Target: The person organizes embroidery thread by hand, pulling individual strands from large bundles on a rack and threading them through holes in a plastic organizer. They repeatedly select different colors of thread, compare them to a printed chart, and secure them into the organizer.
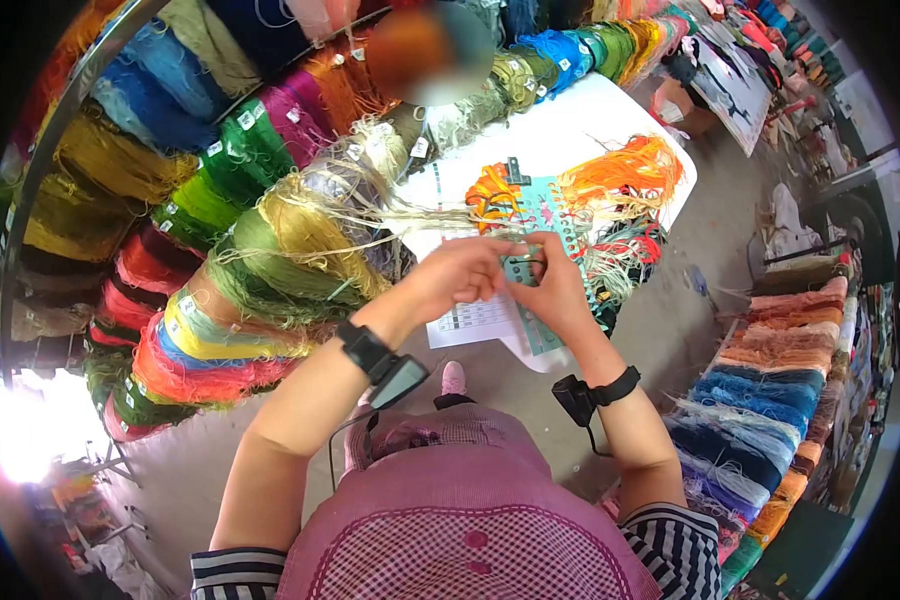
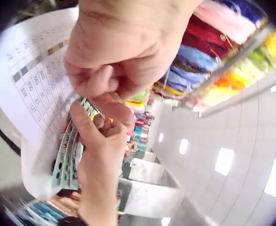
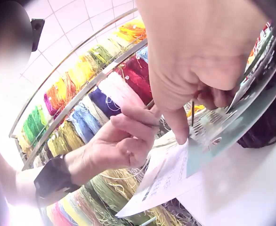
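In the head view, pale thread strands [image 1: 410,213] stretch from the skeins at left to a teal punched card [image 1: 540,205]. My left hand [image 1: 455,272] has its fingertips together at the card's left side; in the right wrist view this left hand [image 3: 121,143] pinches a thin strand. My right hand [image 1: 555,285] is at the card's lower part, fingers bent; in the right wrist view the right hand [image 3: 199,61] grips the card stack [image 3: 223,141] beside a thin dark line. The left wrist view shows both hands [image 2: 124,42] close together, their fingertips partly hidden.
A printed sheet [image 1: 475,320] lies under the card on a white board [image 1: 610,115]. Orange threads [image 1: 625,175] hang off the card's right side. Racks of coloured skeins [image 1: 220,330] stand at left, with more skeins [image 1: 760,400] at right.
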### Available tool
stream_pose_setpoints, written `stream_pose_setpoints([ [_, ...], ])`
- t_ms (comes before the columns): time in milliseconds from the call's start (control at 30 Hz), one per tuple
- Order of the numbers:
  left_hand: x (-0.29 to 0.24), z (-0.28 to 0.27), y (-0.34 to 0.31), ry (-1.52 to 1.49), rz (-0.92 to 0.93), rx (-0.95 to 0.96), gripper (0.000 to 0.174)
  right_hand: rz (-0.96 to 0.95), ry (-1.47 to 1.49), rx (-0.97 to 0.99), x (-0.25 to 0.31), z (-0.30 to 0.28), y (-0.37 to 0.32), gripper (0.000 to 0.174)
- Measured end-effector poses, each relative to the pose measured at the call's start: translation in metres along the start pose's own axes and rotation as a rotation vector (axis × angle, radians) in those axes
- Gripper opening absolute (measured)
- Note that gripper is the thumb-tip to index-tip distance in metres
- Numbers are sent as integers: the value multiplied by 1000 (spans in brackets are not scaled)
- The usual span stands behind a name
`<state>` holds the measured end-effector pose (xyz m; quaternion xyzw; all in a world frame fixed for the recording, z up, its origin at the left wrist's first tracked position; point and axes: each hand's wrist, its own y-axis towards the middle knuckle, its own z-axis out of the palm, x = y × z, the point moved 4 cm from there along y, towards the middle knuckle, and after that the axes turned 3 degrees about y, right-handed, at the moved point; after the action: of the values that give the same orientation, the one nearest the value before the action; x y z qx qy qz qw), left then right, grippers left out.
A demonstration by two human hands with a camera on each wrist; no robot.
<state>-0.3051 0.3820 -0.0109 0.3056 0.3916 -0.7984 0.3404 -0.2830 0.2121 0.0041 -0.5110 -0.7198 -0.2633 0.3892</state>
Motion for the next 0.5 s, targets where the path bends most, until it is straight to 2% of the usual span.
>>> stream_pose_setpoints([
  [33, -3, 11, 0, 200, -63, -39, 40, 10, -22, -34, 0, 1, -1, 52],
  [100, 15, 19, 19, 486, -9, -69, 34, 50, -46, -29, 4, 1, -2, 61],
  [133, 21, 15, 26, 506, -2, -91, 31, -42, -128, -50, -5, 3, -1, 61],
  [167, 17, 12, 24, 596, 67, -92, 29, -157, -193, -66, -13, 8, 4, 60],
  [200, 35, -8, 35, 553, 304, -92, 31, -9, -162, 15, -12, 9, 4, 59],
  [233, 11, -11, 8, 869, 407, -215, 33, -58, -151, 45, -9, 7, 4, 58],
  [267, -2, -23, -16, 923, 443, -313, 33, -123, -172, 6, -13, 7, 3, 58],
  [300, -12, -37, -43, 978, 477, -407, 34, -40, -231, 19, -20, 7, 6, 60],
  [333, -18, -53, -74, 945, 433, -542, 35, -74, -172, 27, -22, 8, 7, 59],
  [400, -30, -78, -149, 714, 350, -689, 36, -68, -135, 40, -36, 9, 10, 60],
  [467, -13, -119, -207, 612, 398, -867, 32, -98, -146, 57, -35, 11, 13, 58],
  [500, -13, -126, -244, 530, 278, -996, 31, -83, -124, 74, -36, 12, 13, 58],
])
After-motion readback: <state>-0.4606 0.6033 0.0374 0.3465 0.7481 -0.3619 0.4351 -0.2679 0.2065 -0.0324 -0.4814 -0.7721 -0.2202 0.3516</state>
